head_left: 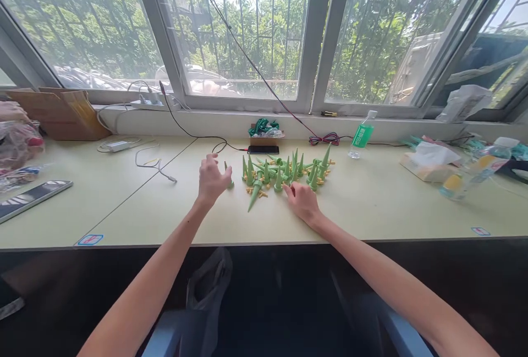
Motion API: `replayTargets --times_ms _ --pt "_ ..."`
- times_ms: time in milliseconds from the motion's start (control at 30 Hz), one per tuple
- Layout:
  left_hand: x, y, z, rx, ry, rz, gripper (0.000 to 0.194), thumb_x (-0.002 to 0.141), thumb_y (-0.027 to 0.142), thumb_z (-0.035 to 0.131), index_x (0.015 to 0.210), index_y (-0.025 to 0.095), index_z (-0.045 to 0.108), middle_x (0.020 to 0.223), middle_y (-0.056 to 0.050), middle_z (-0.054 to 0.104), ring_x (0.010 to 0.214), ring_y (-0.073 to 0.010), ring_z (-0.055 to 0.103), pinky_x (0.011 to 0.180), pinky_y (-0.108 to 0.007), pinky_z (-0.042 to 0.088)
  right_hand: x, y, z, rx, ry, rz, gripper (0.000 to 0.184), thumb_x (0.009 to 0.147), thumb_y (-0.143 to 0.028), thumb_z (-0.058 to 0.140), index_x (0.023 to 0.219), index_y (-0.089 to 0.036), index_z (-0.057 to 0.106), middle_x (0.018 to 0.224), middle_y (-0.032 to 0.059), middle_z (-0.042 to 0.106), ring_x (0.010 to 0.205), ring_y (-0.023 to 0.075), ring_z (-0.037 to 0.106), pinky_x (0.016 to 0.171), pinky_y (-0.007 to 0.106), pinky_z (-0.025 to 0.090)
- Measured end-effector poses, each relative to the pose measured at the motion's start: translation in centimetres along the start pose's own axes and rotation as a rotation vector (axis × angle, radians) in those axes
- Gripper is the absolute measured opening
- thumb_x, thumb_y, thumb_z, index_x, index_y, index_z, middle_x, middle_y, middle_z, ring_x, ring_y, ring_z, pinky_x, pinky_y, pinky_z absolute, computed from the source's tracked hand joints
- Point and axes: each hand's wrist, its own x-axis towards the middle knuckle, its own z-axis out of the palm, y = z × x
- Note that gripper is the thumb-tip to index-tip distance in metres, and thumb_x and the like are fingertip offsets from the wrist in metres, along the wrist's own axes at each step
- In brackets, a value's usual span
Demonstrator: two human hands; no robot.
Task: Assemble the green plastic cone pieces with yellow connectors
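Bare forearms reach forward from nearest the camera. The left hand [213, 179] is spread, thumb beside an upright green cone [229, 176]; contact is unclear. The right hand [303, 201] curls at the near edge of the green cone pile [295, 169], which lies mostly between the hands; whether it pinches anything cannot be told.
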Motion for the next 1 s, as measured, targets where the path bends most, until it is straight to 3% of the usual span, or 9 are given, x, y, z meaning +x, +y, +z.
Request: replayTargets --times_ms 133,300,433,567,733,867,1000 --pt "0.5 -2.4 0.2 0.059 -0.262 -0.097 0.043 0.072 0.040 0.069 0.107 0.018 0.059 0.102 -0.012 0.067 0.087 -0.0252 0.063 0.075 -0.035 0.050 -0.4 -0.2 0.0 -0.024 0.008 -0.094 0.034 0.101 -0.035 0.043 0.073 -0.020 0.055 0.065 0.0043 0.061 0.058 0.0172 0.055 0.056 0.027 0.027" --pt "0.2 -3.0 1.0 0.042 -0.347 -0.116 0.018 0.074 0.036 0.067 0.080 0.020 0.066 0.088 -0.009 0.072 0.077 -0.0235 0.065 0.066 -0.031 0.049 -1.0 -0.5 0.1 -0.001 -0.040 -0.330 0.025 0.100 -0.030 0.044 0.081 -0.019 0.055 0.075 0.0039 0.063 0.064 0.0152 0.056 0.059 0.026 0.031" --pt "-0.3 -2.6 0.9 0.001 -0.375 -0.082 0.018 0.076 0.037 0.064 0.075 0.020 0.066 0.085 -0.008 0.073 0.074 -0.0225 0.066 0.067 -0.031 0.050 -1.1 -0.8 0.1 -0.093 -0.068 -0.418 0.023 0.101 -0.025 0.042 0.087 -0.017 0.057 0.084 0.0064 0.063 0.070 0.0151 0.057 0.062 0.025 0.032" --pt "-0.8 -1.4 0.0 -0.033 -0.300 -0.019 0.026 0.081 0.043 0.060 0.079 0.018 0.067 0.083 -0.008 0.073 0.067 -0.0198 0.065 0.063 -0.030 0.049 -0.9 -1.1 0.2 -0.149 -0.113 -0.498 0.021 0.100 -0.020 0.041 0.093 -0.016 0.060 0.089 0.0082 0.062 0.071 0.0151 0.057 0.061 0.025 0.034" --pt "-2.2 2.0 -0.7 -0.136 -0.154 0.217 0.035 0.087 0.049 0.056 0.074 0.018 0.062 0.070 -0.003 0.066 0.057 -0.0135 0.058 0.060 -0.026 0.045 -0.1 -1.8 0.5 -0.082 -0.145 -0.546 0.025 0.103 -0.023 0.037 0.106 -0.017 0.061 0.110 0.0109 0.063 0.081 0.0152 0.063 0.066 0.024 0.040" --pt "-4.0 4.7 0.6 -0.245 -0.068 0.390 0.038 0.093 0.045 0.052 0.067 0.018 0.052 0.058 0.001 0.051 0.049 -0.0092 0.045 0.053 -0.024 0.038 0.5 -2.3 0.6 -0.117 -0.171 -0.527 0.029 0.105 -0.028 0.034 0.111 -0.018 0.060 0.120 0.0108 0.061 0.086 0.0156 0.065 0.068 0.025 0.043" --pt "-5.8 5.9 2.6 -0.289 -0.015 0.579 0.043 0.095 0.035 0.053 0.060 0.019 0.035 0.055 0.004 0.037 0.048 -0.0083 0.034 0.050 -0.023 0.031 0.9 -2.3 0.5 -0.183 -0.166 -0.479 0.029 0.104 -0.026 0.033 0.105 -0.016 0.060 0.121 0.0103 0.060 0.082 0.0167 0.065 0.064 0.026 0.044"
